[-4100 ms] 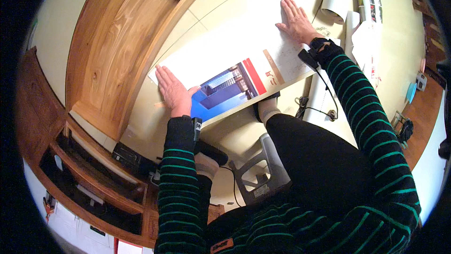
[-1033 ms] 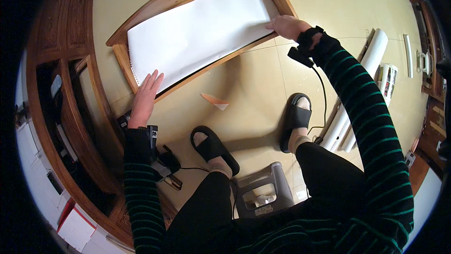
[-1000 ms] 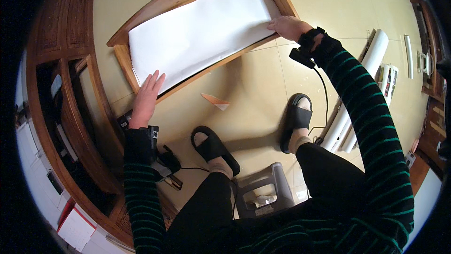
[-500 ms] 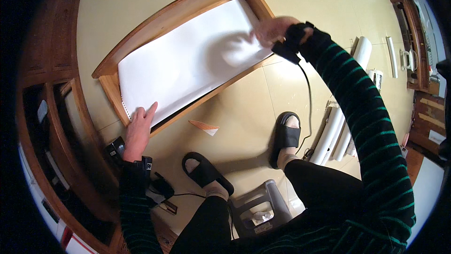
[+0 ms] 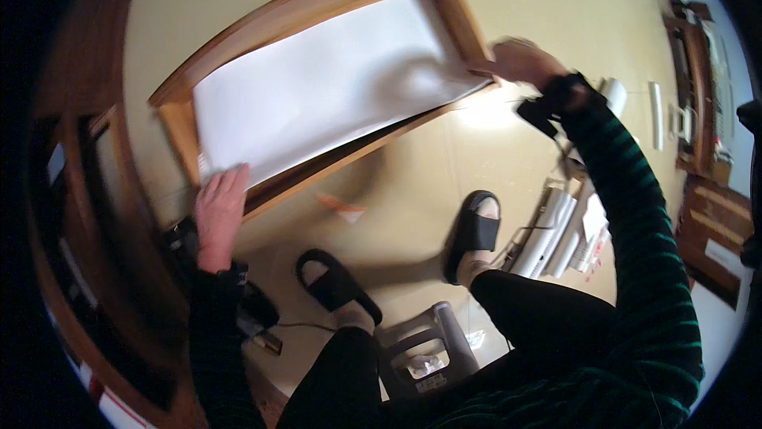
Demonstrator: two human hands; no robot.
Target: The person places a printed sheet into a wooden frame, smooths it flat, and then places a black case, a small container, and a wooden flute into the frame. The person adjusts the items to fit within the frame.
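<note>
Where your left hand (image 5: 221,213) lies flat, the long white paper (image 5: 317,88) starts, running up-right toward your right hand (image 5: 525,62), whose grip I can't tell.

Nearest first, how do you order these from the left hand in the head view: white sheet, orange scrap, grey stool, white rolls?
1. White sheet: at the left hand.
2. Orange scrap: right of hand.
3. Grey stool: lower right.
4. White rolls: far right.

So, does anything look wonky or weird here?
Yes, two things. The white paper sheet doesn't meet the wooden drawer's near wall, leaving a dark, uneven gap. Also, a small orange-and-white scrap lies loose on the floor, just outside.
</note>
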